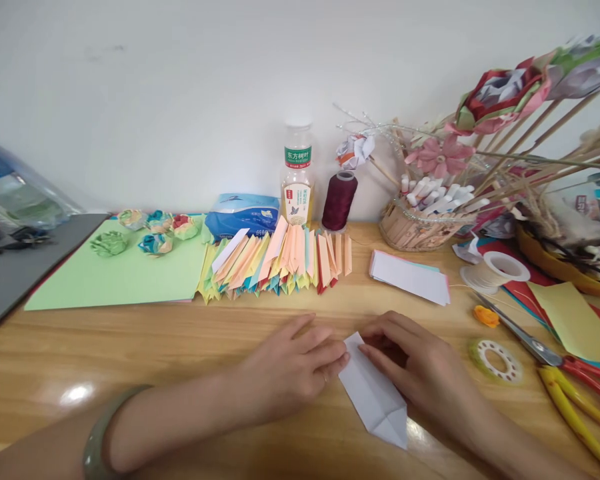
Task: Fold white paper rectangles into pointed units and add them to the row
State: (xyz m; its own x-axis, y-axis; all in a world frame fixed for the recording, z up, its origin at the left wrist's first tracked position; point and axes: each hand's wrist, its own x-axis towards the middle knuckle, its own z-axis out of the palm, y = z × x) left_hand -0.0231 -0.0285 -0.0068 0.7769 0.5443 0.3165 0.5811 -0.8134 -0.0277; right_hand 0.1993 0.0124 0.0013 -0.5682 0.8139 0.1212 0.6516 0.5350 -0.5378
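A small sheet of folded white paper [373, 393] lies slanted on the wooden table in front of me, with creases and a folded flap at its near end. My right hand [420, 363] grips its right side, thumb on top and fingers curled at the far end, partly hidden. On the other side is my left hand [300, 360], palm down with loosely bent, slightly spread fingers. Its fingertips touch the paper's left edge near the top. Beyond the hands sits a stack of white paper slips [410, 277], coloured sheets showing beneath.
Several folded paper strips [280, 260] stand in a row behind. Left are paper flowers on green sheets [115, 283]. A bottle [297, 177], thread spool [340, 201] and pen basket [425, 227] line the wall. Scissors [535, 343], pliers [575, 420] and a tape roll [497, 361] lie right.
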